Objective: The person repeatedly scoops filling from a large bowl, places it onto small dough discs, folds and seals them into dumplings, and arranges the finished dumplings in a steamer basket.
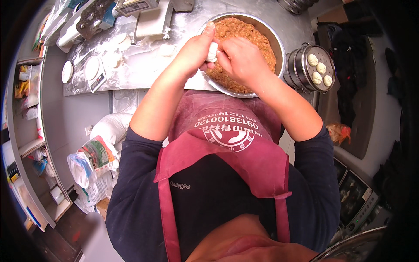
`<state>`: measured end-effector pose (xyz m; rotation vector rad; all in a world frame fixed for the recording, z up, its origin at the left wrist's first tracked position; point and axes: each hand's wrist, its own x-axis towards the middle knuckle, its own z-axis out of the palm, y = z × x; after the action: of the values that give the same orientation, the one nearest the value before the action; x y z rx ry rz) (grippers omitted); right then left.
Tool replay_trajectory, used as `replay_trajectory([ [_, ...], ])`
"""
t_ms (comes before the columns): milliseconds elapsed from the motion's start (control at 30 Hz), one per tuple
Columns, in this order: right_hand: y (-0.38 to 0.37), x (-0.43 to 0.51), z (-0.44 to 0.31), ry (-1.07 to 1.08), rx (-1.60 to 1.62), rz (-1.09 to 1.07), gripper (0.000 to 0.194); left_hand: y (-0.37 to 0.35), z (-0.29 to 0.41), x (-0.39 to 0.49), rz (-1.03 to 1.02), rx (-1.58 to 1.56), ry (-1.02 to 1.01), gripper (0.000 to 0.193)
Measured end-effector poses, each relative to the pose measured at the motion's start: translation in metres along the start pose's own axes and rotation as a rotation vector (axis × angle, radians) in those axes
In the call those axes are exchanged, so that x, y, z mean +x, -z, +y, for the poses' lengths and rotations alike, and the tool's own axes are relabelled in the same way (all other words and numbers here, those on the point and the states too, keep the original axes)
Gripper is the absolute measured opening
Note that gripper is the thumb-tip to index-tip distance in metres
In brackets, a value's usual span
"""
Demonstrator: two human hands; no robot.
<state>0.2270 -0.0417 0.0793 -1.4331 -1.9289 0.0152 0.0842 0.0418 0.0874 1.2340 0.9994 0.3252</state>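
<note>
Over the near left rim of a large metal bowl [281, 42], my left hand [196, 49] cradles a small white dough bun [212, 53] with its thumb pointing up. My right hand [240, 59] pinches the bun's pleated edge from the right. Brown minced filling [235, 28] fills much of the bowl below both hands. To the right stands a stack of round metal steamers [296, 70]. On its perforated top tier sit several pleated buns [317, 78], spaced apart.
A digital scale [97, 79] with a pale disc on it stands at the table's left. Flat dough rounds [167, 50] lie on the floury metal table [144, 78]. A dough-rolling machine [152, 23] is at the back. Filled sacks [98, 150] stand below, left; an open shelf [31, 131] lies beyond.
</note>
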Motion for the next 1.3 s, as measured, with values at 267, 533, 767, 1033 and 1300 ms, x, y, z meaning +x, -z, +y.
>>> replay_trajectory([
  [267, 0.003, 0.002, -0.003, -0.008, 0.023, 0.032, 0.013, 0.004, -0.006, 0.005, -0.054, 0.109, -0.051, 0.063],
  [533, 0.005, -0.002, -0.003, 0.002, -0.005, 0.05, 0.014, -0.005, -0.001, -0.001, -0.061, -0.198, 0.027, 0.069],
  [767, 0.04, -0.014, -0.021, -0.095, 0.084, 0.238, 0.036, -0.015, -0.013, 0.012, -0.282, -0.651, -0.069, 0.075],
  [1033, 0.039, -0.07, 0.012, -0.355, 0.008, 0.125, 0.045, -0.094, -0.036, 0.02, -0.136, -0.479, 0.024, 0.065],
  [1300, 0.17, -0.143, 0.188, -0.864, -0.447, 0.186, 0.035, -0.053, -0.064, 0.049, -0.096, -0.38, 0.137, 0.061],
])
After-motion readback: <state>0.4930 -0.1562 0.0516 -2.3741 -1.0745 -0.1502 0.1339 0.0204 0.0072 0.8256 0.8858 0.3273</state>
